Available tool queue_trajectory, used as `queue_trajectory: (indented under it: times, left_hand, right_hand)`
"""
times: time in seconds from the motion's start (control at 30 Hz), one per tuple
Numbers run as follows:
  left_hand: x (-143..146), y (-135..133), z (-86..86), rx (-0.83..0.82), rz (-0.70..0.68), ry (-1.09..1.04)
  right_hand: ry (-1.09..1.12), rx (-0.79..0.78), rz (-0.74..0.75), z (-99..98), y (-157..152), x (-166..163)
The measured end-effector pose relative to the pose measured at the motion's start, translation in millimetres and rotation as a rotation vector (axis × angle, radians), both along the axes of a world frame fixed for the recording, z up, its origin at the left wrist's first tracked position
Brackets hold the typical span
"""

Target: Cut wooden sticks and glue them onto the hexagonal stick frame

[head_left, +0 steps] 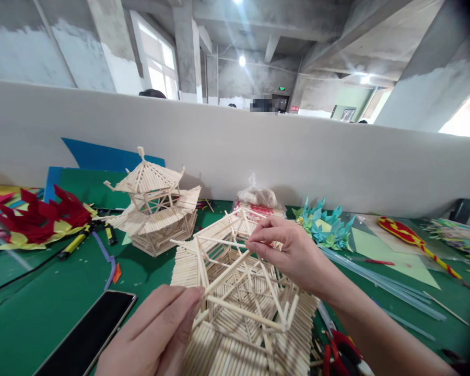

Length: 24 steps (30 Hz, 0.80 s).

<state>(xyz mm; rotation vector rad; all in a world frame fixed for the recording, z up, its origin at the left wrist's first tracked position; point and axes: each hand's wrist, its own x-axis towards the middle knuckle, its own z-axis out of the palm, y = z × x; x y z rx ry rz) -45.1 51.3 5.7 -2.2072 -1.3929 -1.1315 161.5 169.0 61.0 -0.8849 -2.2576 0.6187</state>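
A thin wooden stick [227, 272] spans the gap between my two hands, above a half-built model pavilion [207, 342] made of many such sticks. My left hand [156, 331] pinches the stick's near end at the model's left side. At its far end, the fingertips of my right hand [282, 250] are closed on the same stick. Under it, the model has an open frame of sticks, with sloping roof panels of sticks laid side by side around it. My right hand and forearm cover part of the model's far right side.
A taller stick pavilion [156, 209] stands behind to the left. A phone [88, 334] lies front left, red-handled scissors [342, 350] front right. Around are red paper petals [43, 216], teal folded paper [325, 222], clear glue sticks [387, 284] and a white partition [203, 141].
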Motion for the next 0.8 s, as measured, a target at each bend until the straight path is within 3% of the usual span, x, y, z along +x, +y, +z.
queue_trajectory:
  times: [0.33, 0.57, 0.8]
  left_hand:
    - [10.8, -5.1, 2.1, -0.077, 0.077, -0.246]
    - [11.0, -1.9, 8.0, -0.061, 0.006, -0.165]
    - [5.3, -2.3, 1.8, -0.09, -0.014, -0.103]
  right_hand:
    - [0.05, -0.023, -0.034, -1.7, -1.0, 0.4]
    - [0.088, 0.017, 0.008, 2.1, -1.2, 5.0]
    - [0.108, 0.04, 0.056, -2.8, -1.6, 7.9]
